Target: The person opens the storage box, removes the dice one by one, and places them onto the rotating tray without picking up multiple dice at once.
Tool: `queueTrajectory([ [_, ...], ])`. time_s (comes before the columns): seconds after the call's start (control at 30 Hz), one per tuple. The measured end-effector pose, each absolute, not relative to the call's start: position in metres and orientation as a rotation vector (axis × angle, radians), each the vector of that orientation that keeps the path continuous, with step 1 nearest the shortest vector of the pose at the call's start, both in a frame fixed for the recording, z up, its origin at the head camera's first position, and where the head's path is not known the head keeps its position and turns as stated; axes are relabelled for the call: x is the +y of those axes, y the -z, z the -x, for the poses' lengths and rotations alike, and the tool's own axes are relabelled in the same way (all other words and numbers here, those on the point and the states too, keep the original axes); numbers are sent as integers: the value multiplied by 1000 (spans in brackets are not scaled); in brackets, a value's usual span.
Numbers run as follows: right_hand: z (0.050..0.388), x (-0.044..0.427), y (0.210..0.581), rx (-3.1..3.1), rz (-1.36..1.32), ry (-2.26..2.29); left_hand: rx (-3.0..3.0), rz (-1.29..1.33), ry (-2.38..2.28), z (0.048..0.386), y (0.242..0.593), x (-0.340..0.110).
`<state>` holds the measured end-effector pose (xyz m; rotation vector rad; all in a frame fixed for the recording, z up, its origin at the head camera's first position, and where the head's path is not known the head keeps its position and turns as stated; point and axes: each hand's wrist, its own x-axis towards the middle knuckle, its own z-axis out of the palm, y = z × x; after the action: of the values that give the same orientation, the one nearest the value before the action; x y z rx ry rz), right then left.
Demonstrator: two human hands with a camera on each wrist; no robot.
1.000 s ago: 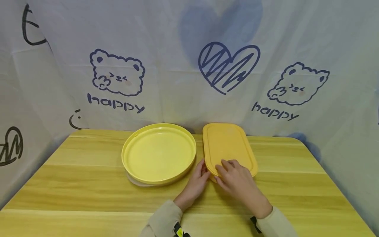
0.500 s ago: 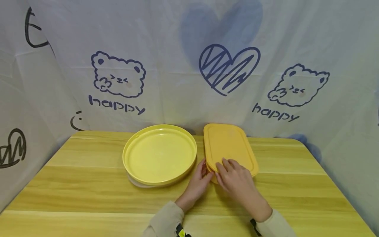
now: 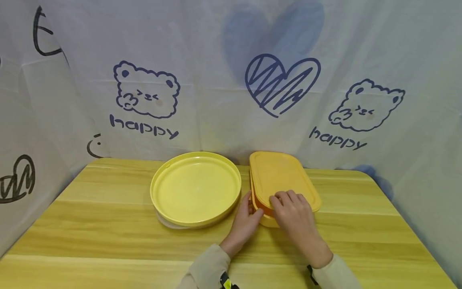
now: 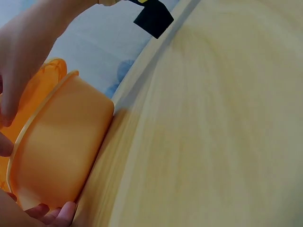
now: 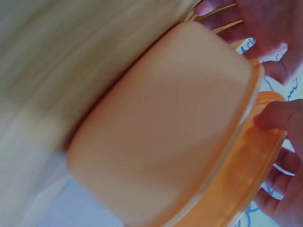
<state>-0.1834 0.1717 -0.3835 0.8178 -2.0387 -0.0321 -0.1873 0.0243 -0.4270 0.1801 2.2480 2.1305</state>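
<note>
An orange rectangular storage box (image 3: pixel 268 221) stands at the back of the table, right of centre. Its matching lid (image 3: pixel 281 176) is raised at the front and left, exposing part of the rim. My left hand (image 3: pixel 244 224) grips the front left corner of the box, thumb at the rim and fingers along the side. My right hand (image 3: pixel 296 218) pinches the lid's front edge, its thumb inside and fingers on top. In the right wrist view a gap shows between the box (image 5: pixel 165 113) and the tilted lid (image 5: pixel 251 161). The box's contents are hidden.
Left of the box lies a large round yellow lid or tray (image 3: pixel 195 190), with a pale edge showing beneath it. The wooden table (image 3: pixel 108 233) ends at a white cloth (image 3: pixel 209 112) with drawn bears and a heart, hanging close behind both things.
My right hand has lifted the lid's front edge and drawn it slightly right, opening a gap over the box's rim. My left hand stays at the box's corner.
</note>
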Motion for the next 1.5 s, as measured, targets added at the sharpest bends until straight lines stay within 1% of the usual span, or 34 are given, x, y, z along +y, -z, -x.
queueTrajectory([
  [0.2, 184, 166, 380, -1987, -793, -51, 2254, -199, -2141, 185, 423, 26],
  [0.37, 185, 171, 376, -1960, -751, -133, 2261, -192, -2102, 186, 424, 26],
  [0.53, 189, 174, 373, -1894, -763, -252, 2275, -202, -2074, 188, 425, 23],
  [0.67, 192, 180, 370, -1887, -769, -293, 2277, -213, -2091, 188, 424, 22],
  [0.87, 195, 194, 364, -1888, -709, -415, 2266, -210, -2091, 188, 423, 23],
  [1.1, 202, 207, 361, -1759, -656, -524, 2241, -217, -2098, 188, 424, 24],
  [1.5, 197, 231, 356, -1715, -371, -745, 2234, -201, -2104, 189, 426, 25],
])
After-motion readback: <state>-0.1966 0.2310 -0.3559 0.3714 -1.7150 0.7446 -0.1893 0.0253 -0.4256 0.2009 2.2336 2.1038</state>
